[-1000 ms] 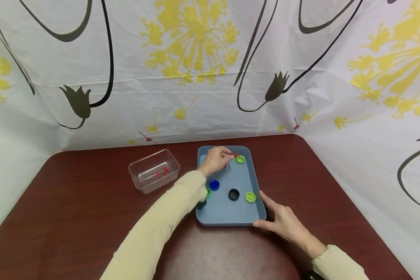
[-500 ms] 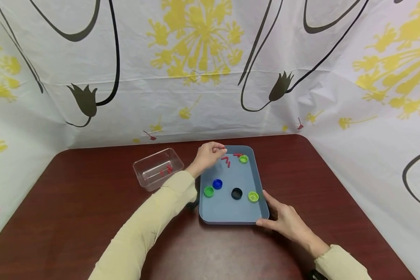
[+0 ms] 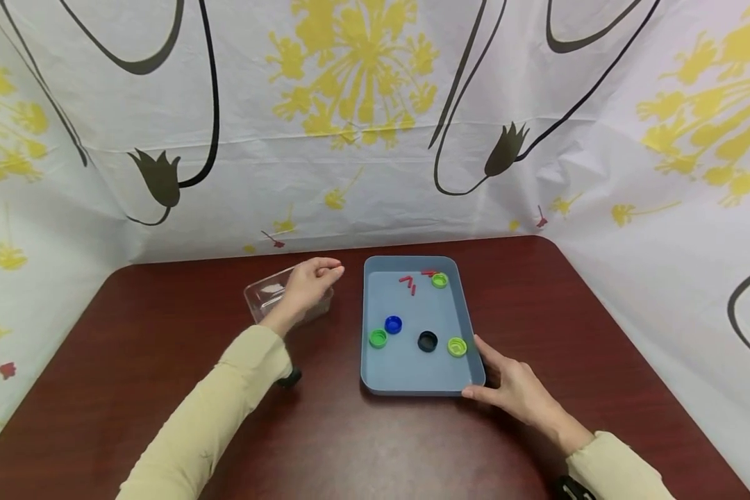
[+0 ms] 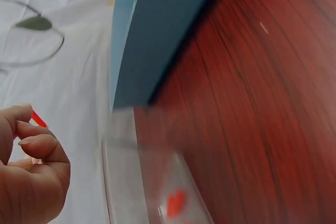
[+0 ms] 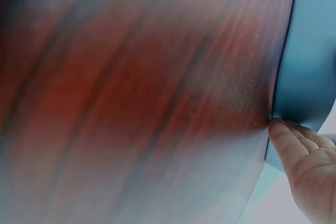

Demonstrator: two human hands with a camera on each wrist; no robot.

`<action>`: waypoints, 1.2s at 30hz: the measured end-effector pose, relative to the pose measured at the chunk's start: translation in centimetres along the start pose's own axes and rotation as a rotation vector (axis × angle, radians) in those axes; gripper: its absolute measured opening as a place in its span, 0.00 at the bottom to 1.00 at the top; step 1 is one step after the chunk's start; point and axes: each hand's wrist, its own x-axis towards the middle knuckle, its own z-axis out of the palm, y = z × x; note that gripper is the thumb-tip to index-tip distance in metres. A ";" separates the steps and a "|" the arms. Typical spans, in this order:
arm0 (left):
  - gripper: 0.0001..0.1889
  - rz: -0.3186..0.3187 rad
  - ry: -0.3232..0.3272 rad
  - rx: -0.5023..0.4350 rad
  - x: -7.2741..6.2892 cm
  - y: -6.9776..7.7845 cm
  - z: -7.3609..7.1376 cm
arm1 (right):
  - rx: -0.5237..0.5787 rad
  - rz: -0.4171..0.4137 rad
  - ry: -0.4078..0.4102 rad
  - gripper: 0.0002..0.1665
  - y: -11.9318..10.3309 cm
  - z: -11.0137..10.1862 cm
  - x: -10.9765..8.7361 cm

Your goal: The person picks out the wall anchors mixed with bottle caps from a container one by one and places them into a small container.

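My left hand (image 3: 311, 283) pinches a small red stick (image 4: 39, 118) between thumb and fingertips, over the clear plastic container (image 3: 259, 295). In the left wrist view, blurred red pieces (image 4: 176, 203) show inside that container; my hand covers much of it in the head view. Several short red sticks (image 3: 406, 279) lie at the far end of the blue-grey tray (image 3: 412, 383). My right hand (image 3: 517, 389) rests at the tray's near right corner, fingers along the right side and thumb at the front edge. The right wrist view has its straight fingertips against the tray wall (image 5: 304, 66).
Bottle caps sit in the tray: blue (image 3: 393, 324), green (image 3: 378, 338), black (image 3: 428, 341), lime (image 3: 457, 346) and another lime cap (image 3: 439, 280) beside the red sticks. A dark red wooden table (image 3: 375, 444) bears everything. Patterned white sheeting (image 3: 375, 194) hangs behind and along the sides.
My left hand has lifted a red stick from the tray's far end and moved left with it, over the clear container. My right hand has stayed at the tray corner.
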 end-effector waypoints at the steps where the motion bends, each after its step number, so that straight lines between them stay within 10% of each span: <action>1: 0.19 -0.010 0.002 0.006 -0.3 -0.3 -0.7 | 0.004 0.001 -0.001 0.56 -0.1 0.0 0.0; 15: 0.19 -0.104 0.047 0.166 -1.8 -3.3 -5.9 | 0.008 0.036 -0.018 0.56 -0.1 0.1 0.0; 36: 0.18 -0.095 0.077 0.270 -1.9 -4.3 -6.5 | 0.089 0.052 -0.036 0.55 -0.2 0.1 0.0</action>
